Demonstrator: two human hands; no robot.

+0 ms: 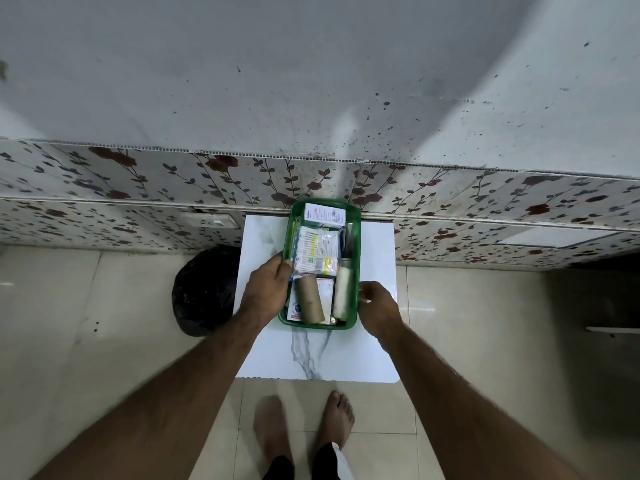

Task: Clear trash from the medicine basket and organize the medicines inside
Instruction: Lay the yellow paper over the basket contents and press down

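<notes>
I see the green medicine basket sitting on a small white marble-patterned table, its far end up against the floral-papered wall. Inside it, a white medicine box lies at the far end, a clear packet of cotton swabs lies across the middle, and a bare cardboard tube rests at the near end on top of flat cartons. A white roll lies along the right side, just beside the tube.

My left hand is curled over the basket's left rim, fingers closed around the edge and touching the swab packet's corner. My right hand sits at the right rim with fingers bent; I cannot tell whether it actually grips the rim or only rests beside it.

A black trash bag stands on the tiled floor just left of the table. Two bare feet show below the near edge.
</notes>
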